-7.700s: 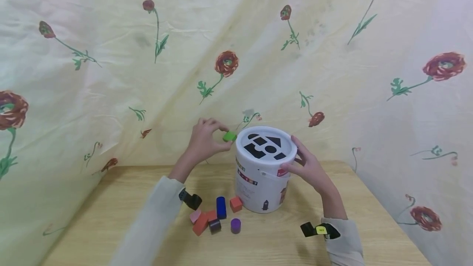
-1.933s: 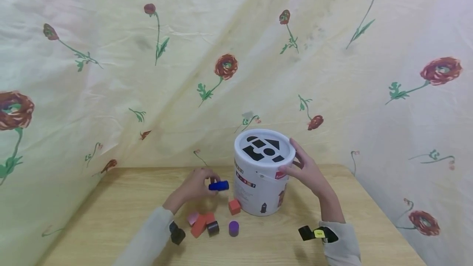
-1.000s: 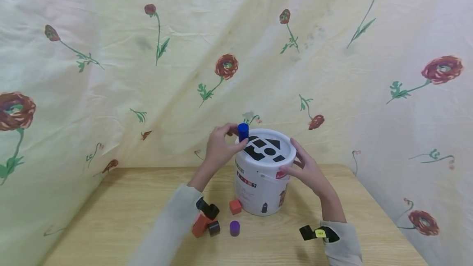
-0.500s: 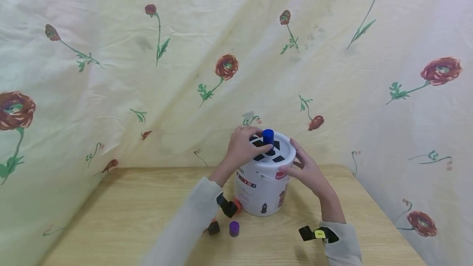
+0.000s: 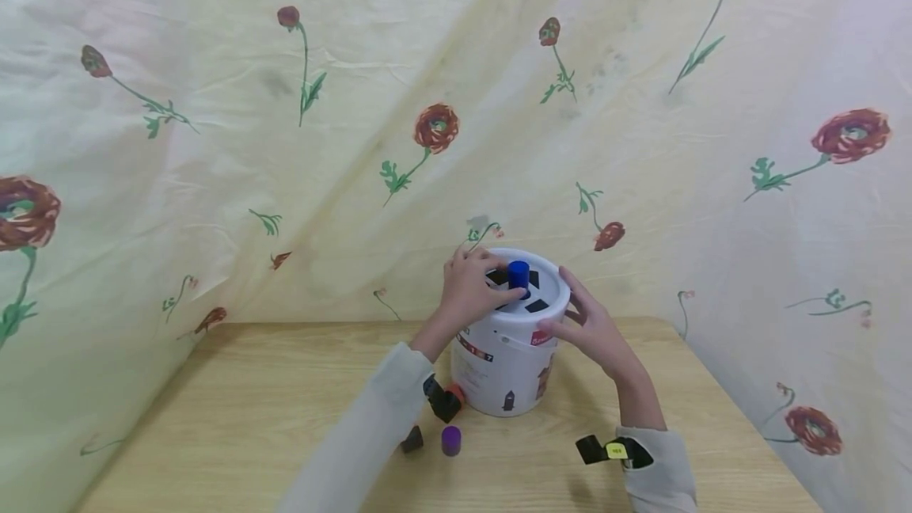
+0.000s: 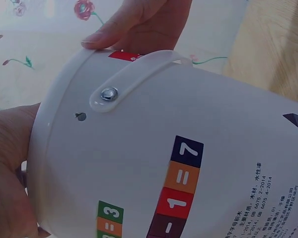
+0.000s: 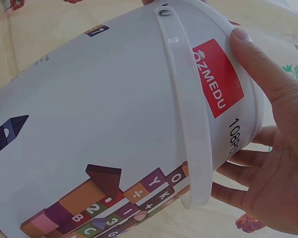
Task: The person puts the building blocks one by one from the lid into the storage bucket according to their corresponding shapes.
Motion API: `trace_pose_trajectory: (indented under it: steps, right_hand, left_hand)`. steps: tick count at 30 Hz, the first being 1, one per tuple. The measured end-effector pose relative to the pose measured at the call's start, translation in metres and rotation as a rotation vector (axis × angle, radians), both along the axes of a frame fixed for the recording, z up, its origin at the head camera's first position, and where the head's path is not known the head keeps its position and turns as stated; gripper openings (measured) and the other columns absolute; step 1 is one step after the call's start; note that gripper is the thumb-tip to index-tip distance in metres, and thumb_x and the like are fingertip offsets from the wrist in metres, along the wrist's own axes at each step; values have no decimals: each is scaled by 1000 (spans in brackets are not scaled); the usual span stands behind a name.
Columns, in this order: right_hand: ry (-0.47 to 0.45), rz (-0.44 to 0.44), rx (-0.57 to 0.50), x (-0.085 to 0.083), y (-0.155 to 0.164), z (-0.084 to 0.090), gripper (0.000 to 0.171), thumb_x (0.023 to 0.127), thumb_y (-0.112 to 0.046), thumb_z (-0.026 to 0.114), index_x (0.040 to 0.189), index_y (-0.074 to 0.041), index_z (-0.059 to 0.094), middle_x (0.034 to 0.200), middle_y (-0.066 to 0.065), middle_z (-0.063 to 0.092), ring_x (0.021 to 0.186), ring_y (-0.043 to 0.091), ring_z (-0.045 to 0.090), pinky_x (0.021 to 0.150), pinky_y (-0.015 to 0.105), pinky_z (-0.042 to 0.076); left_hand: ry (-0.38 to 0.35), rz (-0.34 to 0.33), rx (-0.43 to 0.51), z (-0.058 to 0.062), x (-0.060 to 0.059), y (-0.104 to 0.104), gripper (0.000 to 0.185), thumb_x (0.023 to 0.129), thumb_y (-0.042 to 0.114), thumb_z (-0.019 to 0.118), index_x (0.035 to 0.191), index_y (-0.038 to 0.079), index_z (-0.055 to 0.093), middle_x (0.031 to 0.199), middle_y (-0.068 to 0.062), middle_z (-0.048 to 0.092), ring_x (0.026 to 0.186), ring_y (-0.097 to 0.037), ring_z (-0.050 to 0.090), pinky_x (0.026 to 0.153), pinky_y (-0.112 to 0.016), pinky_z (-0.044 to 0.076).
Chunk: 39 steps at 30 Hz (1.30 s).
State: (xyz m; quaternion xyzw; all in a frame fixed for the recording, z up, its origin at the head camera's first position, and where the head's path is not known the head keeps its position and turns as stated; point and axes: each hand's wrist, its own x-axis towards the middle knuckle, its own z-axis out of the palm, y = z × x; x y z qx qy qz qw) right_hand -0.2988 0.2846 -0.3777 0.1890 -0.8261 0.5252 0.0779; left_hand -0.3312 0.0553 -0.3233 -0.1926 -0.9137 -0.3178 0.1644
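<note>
**While the right hand steadies the bucket, a blue cylinder stands in its lid**

While the right hand (image 5: 594, 329) rests against the white bucket (image 5: 509, 362) at its 3 o'clock side, thumb on the rim and fingers (image 7: 248, 186) spread along the wall, the left hand (image 5: 470, 291) reaches over the lid from 9 o'clock. Its fingers are curled round a blue cylinder (image 5: 518, 275), which stands upright on the lid among the black shape holes, at the round one as far as can be told. The bucket sits on the wooden surface (image 5: 214, 418) near the flowered cloth (image 5: 285, 141) behind it. At the bucket's 7 o'clock, on the surface, lie a purple cylinder (image 5: 451, 440) and a dark block (image 5: 412, 439), just beside each other; a red block (image 5: 457, 393) peeks out touching the bucket's base, partly hidden by the left wrist.
</note>
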Motion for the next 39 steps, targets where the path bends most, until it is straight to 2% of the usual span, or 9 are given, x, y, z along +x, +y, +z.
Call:
trace_pose_trajectory:
  steps: [7,13,20,26,32,35,39]
  right_hand:
    - [-3,2,-12,0,-1,1,95,92,-20,75,165,-17,13,170,13,18,153,46,23,115,70,27]
    - [4,-7,-6,0,-1,1,96,91,-20,76,164,-15,14,171,13,18,154,43,21,116,69,27]
    - [-10,-23,-7,1,-2,2,97,91,-23,76,165,-19,14,171,10,18,154,44,21,115,68,30]
    - [-5,-25,-8,1,-3,1,96,91,-23,76,164,-17,14,171,11,18,154,43,21,114,69,29]
    - [0,-24,-8,1,-2,1,97,91,-22,76,164,-16,14,171,11,18,155,43,21,115,69,29]
    - [-2,-23,-10,2,-3,1,97,91,-23,77,164,-17,14,171,11,17,155,43,21,115,68,30]
    - [-8,-21,-11,2,-3,2,97,91,-23,77,165,-19,14,171,10,17,155,43,21,115,68,30]
  left_hand:
    - [-2,15,80,0,0,-10,41,86,49,78,122,28,72,134,-3,61,120,-27,46,97,-46,42]
    - [22,23,231,1,2,-28,40,87,45,78,121,26,72,136,-8,60,123,-32,46,94,-51,48]
    - [100,41,300,-9,-1,-50,38,87,38,77,121,21,72,134,-9,61,123,-32,47,99,-57,44]
    - [71,69,392,-27,-2,-68,44,87,35,77,127,18,69,132,-8,58,126,-30,45,102,-60,40]
    - [23,59,423,-55,-5,-83,53,86,39,76,130,12,64,129,-8,57,124,-28,46,102,-56,39]
    - [-5,43,402,-69,-5,-89,51,86,39,76,127,11,64,128,-8,58,124,-29,46,106,-56,38]
    - [-47,4,325,-86,-4,-96,47,85,35,80,123,12,66,126,-8,61,123,-29,48,106,-55,40]
